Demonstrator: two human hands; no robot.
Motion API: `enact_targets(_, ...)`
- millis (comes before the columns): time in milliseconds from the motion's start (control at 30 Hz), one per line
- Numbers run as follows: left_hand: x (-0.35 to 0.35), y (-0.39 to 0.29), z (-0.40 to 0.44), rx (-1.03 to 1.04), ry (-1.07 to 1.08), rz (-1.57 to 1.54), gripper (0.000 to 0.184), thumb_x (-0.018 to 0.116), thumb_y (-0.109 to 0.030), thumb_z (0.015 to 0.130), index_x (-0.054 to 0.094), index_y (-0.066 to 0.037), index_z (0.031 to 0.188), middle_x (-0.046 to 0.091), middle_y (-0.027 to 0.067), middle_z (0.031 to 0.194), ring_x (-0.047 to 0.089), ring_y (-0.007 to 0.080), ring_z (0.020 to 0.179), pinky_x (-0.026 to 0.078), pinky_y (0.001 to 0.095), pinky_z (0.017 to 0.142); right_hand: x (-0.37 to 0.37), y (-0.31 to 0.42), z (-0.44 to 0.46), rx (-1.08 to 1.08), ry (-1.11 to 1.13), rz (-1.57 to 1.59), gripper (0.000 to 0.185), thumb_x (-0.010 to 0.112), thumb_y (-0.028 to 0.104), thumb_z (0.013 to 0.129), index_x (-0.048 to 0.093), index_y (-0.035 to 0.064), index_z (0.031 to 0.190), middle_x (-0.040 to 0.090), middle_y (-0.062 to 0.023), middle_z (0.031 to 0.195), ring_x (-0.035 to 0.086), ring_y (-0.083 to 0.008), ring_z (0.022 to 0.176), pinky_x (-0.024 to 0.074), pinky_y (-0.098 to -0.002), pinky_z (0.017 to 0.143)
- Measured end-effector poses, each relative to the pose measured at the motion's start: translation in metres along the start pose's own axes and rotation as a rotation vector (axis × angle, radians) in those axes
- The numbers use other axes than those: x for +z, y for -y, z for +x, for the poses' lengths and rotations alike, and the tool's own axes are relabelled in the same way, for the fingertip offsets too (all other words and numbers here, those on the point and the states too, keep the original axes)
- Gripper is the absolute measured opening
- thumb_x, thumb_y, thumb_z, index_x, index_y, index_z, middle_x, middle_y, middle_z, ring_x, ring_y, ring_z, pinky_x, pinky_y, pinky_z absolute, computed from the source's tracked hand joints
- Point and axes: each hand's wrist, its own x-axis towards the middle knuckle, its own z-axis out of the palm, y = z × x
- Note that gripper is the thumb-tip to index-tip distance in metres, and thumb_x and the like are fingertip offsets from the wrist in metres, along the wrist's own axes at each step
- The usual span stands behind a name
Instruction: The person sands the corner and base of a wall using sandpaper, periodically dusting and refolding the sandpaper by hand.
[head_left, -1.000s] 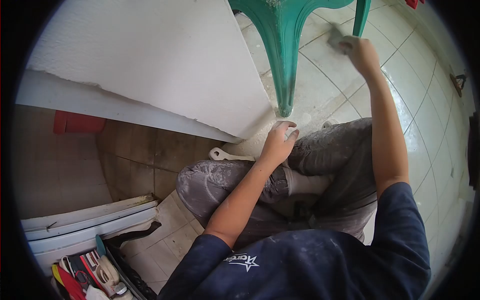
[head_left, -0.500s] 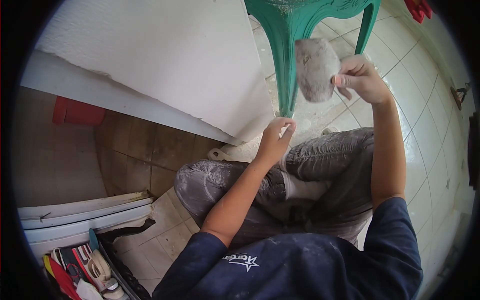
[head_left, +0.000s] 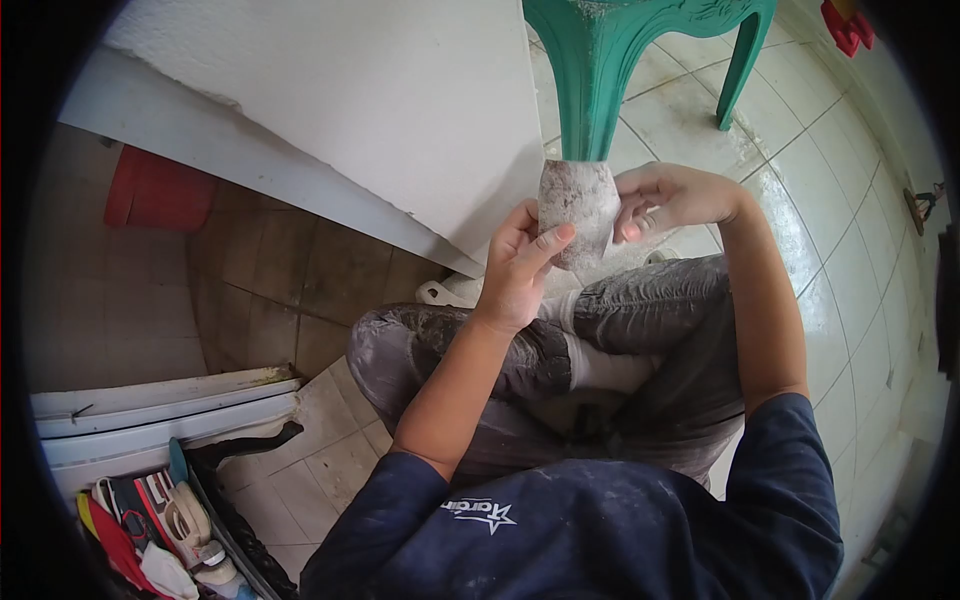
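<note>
My left hand point(head_left: 518, 265) is closed on a piece of sandpaper point(head_left: 580, 205), with the thumb across its face. The sandpaper is grey-brown, bent and coated with white dust. Beside its right edge is my right hand point(head_left: 675, 205), fingers loosely bent and the thumb apart from them. Whether a fingertip still touches the sheet's edge, I cannot tell. Just behind the sandpaper stands a green plastic chair leg point(head_left: 588, 110), its lower end hidden. To the left lies a large white panel point(head_left: 380, 90) with a rough edge, close to my left hand.
My crossed legs in dusty grey trousers point(head_left: 660, 300) are below my hands. A red bucket point(head_left: 158, 190) stands under the panel at left. At lower left are white strips point(head_left: 160, 410) and a box of tools point(head_left: 230, 540). Dusty pale tiles point(head_left: 810, 190) cover the floor at right.
The sandpaper has come down and left from my right hand to my left, which now grips it. My right hand has lowered towards the middle, and its fingers have loosened.
</note>
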Motion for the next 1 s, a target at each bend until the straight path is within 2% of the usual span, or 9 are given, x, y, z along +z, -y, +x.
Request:
enact_targets(233,-0.011,-0.012,0.005,-0.046,0.039,0.348,0.026,0.063,-0.007,0.092,0.056,0.004,0.115,0.066,0.0074,0.097,0.060,0.0078,0.085,0.050,0.0250,0.078,-0.011,-0.030,0.010,0.089,-0.360,-0.188,0.072,0.072,0.050,0.082,0.056,-0.0031,0.128,0.066,-0.0163,0.112,0.061,-0.0241,0.106,0.0465,-0.0365,0.094)
enact_targets(333,-0.026,-0.012,0.009,-0.132,0.110,0.614,0.021,0.064,-0.008,0.092,0.058,0.002,0.110,0.065,0.0043,0.096,0.059,0.0071,0.084,0.049,0.0240,0.076,-0.001,-0.030,0.022,-0.027,-0.177,-0.191,0.064,0.077,0.044,0.079,0.061,-0.0035,0.120,0.067,-0.0137,0.104,0.063,-0.0220,0.098,0.0483,-0.0337,0.088)
enact_targets(467,-0.033,-0.015,0.005,-0.169,0.250,0.855,0.028,0.069,-0.011,0.087,0.060,0.003,0.109,0.065,0.0035,0.092,0.059,0.0072,0.082,0.048,0.0249,0.072,0.024,-0.022,0.030,0.143,0.091,-0.028,0.042,0.081,0.021,0.077,0.065,-0.0022,0.108,0.068,-0.0082,0.100,0.061,-0.0133,0.093,0.0478,-0.0290,0.082)
enact_targets(533,-0.011,-0.048,-0.005,-0.171,0.361,1.274,0.030,0.071,-0.012,0.086,0.061,0.003,0.109,0.066,0.0039,0.093,0.060,0.0086,0.081,0.049,0.0270,0.071,0.042,-0.015,0.037,0.132,0.196,-0.141,0.043,0.078,0.026,0.079,0.065,-0.0032,0.107,0.069,-0.0087,0.095,0.063,-0.0153,0.090,0.0485,-0.0290,0.080)
enact_targets(633,-0.016,-0.084,-0.016,-0.332,0.476,1.329,0.033,0.072,-0.018,0.083,0.064,0.003,0.108,0.069,0.0116,0.099,0.065,0.0186,0.081,0.050,0.0323,0.077,0.087,-0.023,0.041,0.031,0.086,-0.088,0.038,0.069,0.024,0.083,0.064,-0.0053,0.106,0.070,-0.0133,0.094,0.066,-0.0216,0.090,0.0499,-0.0333,0.080)
enact_targets(767,-0.063,-0.125,-0.034,-0.233,0.284,1.128,0.030,0.069,-0.020,0.088,0.064,0.002,0.108,0.068,0.0095,0.098,0.063,0.0147,0.091,0.049,0.0293,0.084,0.100,-0.068,0.066,0.186,0.094,-0.602,0.031,0.058,0.017,0.080,0.067,-0.0062,0.099,0.069,-0.0220,0.095,0.067,-0.0360,0.090,0.0512,-0.0433,0.082)
enact_targets(833,-0.086,-0.137,-0.041,-0.301,0.216,1.053,0.028,0.067,-0.020,0.090,0.064,0.001,0.109,0.068,0.0082,0.099,0.061,0.0140,0.094,0.048,0.0290,0.085,0.097,-0.117,0.084,0.416,-0.107,-0.752,0.028,0.055,0.014,0.074,0.070,-0.0035,0.089,0.068,-0.0249,0.091,0.065,-0.0421,0.086,0.0518,-0.0471,0.080)
enact_targets(900,-0.093,-0.135,-0.039,-0.340,0.253,1.012,0.028,0.065,-0.021,0.092,0.063,0.001,0.110,0.067,0.0072,0.101,0.061,0.0136,0.095,0.048,0.0289,0.086,0.081,-0.153,0.099,0.400,-0.240,-0.786,0.022,0.059,0.015,0.071,0.072,0.0014,0.082,0.069,-0.0226,0.085,0.066,-0.0403,0.079,0.0536,-0.0441,0.074)
enact_targets(1000,-0.076,-0.106,-0.025,-0.408,0.457,0.977,0.028,0.061,-0.018,0.094,0.061,0.001,0.114,0.065,0.0063,0.106,0.060,0.0131,0.097,0.047,0.0290,0.087,0.064,-0.163,0.134,0.192,0.254,-1.389,0.017,0.062,0.010,0.068,0.071,0.0015,0.079,0.069,-0.0206,0.081,0.066,-0.0376,0.074,0.0541,-0.0412,0.068)
